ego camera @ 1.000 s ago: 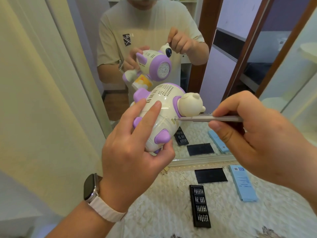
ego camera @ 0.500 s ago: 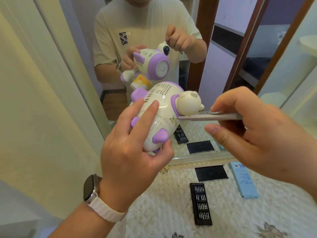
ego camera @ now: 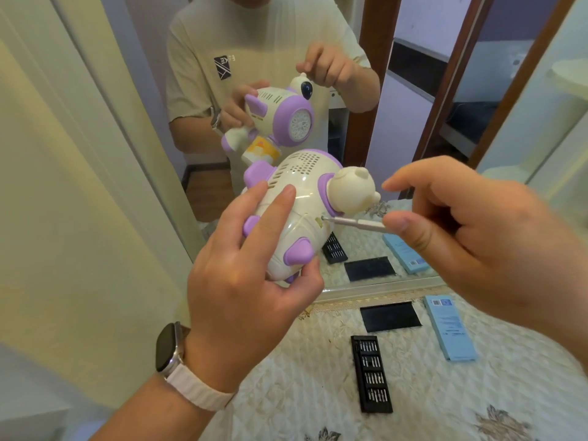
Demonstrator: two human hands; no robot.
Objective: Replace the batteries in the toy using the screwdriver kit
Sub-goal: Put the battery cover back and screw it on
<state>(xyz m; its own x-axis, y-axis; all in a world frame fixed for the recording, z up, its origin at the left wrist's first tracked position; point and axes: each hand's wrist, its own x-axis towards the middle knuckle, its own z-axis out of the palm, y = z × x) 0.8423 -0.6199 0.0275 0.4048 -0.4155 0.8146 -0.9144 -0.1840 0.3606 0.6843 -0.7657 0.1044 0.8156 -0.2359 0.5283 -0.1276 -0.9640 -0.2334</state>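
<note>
One cream-and-purple toy [ego camera: 296, 211], bear-headed with vent holes, is gripped by the left hand [ego camera: 245, 281], its fingers [ego camera: 276, 208] wrapped around the body. One slim grey screwdriver [ego camera: 356, 223] is pinched by the right hand [ego camera: 471, 240], tip at the toy's underside. Below the fingers one black bit tray [ego camera: 371, 374], one black lid [ego camera: 390, 316] and one blue box [ego camera: 450, 327] are seen on the bed [ego camera: 302, 393].

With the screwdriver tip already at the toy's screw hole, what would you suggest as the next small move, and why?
Probably keep turning the screwdriver with the right hand until the screw backs out. Its tip sits in the recessed hole on the toy, the battery cover looks closed, and the left hand already steadies the body. I cannot tell how loose the screw is.
</note>
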